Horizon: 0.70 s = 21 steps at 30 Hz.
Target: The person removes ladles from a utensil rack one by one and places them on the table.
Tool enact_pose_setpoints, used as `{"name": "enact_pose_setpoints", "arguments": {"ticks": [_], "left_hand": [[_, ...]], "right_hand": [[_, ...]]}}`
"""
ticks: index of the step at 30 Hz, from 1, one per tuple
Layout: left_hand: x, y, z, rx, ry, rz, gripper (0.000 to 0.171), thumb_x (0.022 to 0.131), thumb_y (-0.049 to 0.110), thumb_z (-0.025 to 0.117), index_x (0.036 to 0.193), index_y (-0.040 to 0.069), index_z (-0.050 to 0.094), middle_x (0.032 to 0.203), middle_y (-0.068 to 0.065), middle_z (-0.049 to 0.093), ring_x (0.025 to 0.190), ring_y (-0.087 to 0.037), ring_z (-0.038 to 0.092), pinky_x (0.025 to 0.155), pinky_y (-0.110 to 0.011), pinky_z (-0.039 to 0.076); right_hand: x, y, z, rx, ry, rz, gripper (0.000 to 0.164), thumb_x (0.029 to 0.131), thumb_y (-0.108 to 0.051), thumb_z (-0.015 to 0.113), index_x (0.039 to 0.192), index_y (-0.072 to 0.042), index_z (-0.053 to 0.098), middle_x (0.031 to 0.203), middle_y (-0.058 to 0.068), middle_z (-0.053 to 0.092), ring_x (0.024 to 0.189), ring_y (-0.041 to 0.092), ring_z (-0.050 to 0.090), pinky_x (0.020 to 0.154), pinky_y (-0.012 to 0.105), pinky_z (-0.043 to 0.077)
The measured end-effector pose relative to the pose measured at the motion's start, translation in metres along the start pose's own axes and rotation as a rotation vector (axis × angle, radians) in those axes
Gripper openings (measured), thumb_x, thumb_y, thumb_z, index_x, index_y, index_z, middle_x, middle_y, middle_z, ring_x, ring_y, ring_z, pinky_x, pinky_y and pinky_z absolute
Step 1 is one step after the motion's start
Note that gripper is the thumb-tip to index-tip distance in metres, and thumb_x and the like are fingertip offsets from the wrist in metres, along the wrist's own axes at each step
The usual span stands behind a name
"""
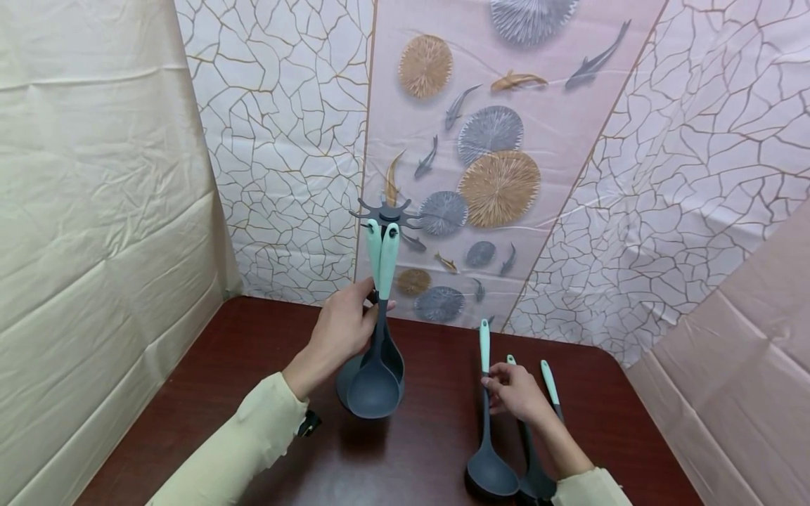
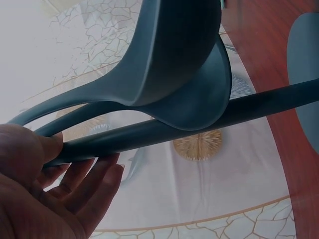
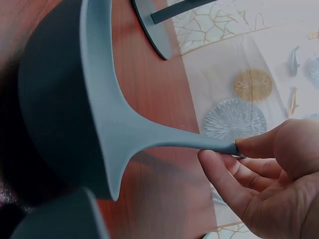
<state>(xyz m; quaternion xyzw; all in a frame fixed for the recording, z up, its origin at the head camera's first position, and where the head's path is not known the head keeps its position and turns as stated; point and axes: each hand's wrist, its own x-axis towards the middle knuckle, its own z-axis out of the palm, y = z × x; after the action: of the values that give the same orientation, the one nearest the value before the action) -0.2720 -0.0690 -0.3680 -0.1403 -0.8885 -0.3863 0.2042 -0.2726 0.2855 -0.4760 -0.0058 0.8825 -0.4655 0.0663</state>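
A dark grey utensil rack [image 1: 388, 213] with hooked arms stands at the middle of the table. From it hang two grey utensils with mint handles; the front one is a spoon-like utensil [image 1: 373, 393], the other partly hidden behind. My left hand [image 1: 342, 320] grips the rack's pole [image 2: 269, 102], with the hanging utensils' stems [image 2: 75, 97] beside its thumb. To the right, my right hand [image 1: 519, 393] pinches the stem of a ladle [image 1: 492, 472] between thumb and fingers. Its deep bowl [image 3: 55, 99] is low over the table, mint handle pointing up and away.
Two more mint-handled utensils are by my right forearm: one with a dark head [image 1: 536, 483], the other showing its handle [image 1: 550, 383]. The rack's round base [image 2: 304, 74] rests on the dark red table [image 1: 272, 393]. Patterned cloth [image 1: 285, 140] hangs behind.
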Motion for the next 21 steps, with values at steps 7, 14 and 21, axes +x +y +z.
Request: {"name": "enact_pose_setpoints", "arguments": {"ticks": [7, 14, 21], "left_hand": [[0.0, -0.001, 0.0, 0.001, 0.005, 0.004, 0.019, 0.102, 0.038, 0.073, 0.102, 0.021, 0.064, 0.097, 0.003, 0.073, 0.08, -0.015, 0.075, 0.062, -0.036, 0.052], [-0.001, -0.002, 0.0, 0.0, 0.007, 0.008, 0.019, 0.102, 0.038, 0.073, 0.104, 0.021, 0.065, 0.096, 0.003, 0.073, 0.081, -0.016, 0.075, 0.064, -0.037, 0.053], [0.001, -0.002, 0.0, 0.0, -0.011, 0.011, 0.022, 0.103, 0.043, 0.07, 0.103, 0.022, 0.064, 0.096, 0.005, 0.072, 0.079, -0.013, 0.074, 0.063, -0.035, 0.053]], "right_hand": [[-0.001, 0.004, 0.004, -0.008, -0.006, 0.021, 0.014, 0.105, -0.004, 0.065, 0.115, 0.005, 0.065, 0.087, 0.019, 0.064, 0.069, 0.034, 0.069, 0.063, 0.048, 0.063], [0.0, 0.006, 0.005, -0.008, -0.036, 0.046, 0.014, 0.106, -0.005, 0.064, 0.115, 0.006, 0.064, 0.088, 0.018, 0.063, 0.071, 0.034, 0.069, 0.065, 0.049, 0.063], [0.005, 0.013, 0.006, 0.012, -0.03, 0.084, 0.013, 0.105, -0.003, 0.065, 0.114, 0.006, 0.063, 0.09, 0.016, 0.064, 0.072, 0.032, 0.069, 0.065, 0.049, 0.063]]}}
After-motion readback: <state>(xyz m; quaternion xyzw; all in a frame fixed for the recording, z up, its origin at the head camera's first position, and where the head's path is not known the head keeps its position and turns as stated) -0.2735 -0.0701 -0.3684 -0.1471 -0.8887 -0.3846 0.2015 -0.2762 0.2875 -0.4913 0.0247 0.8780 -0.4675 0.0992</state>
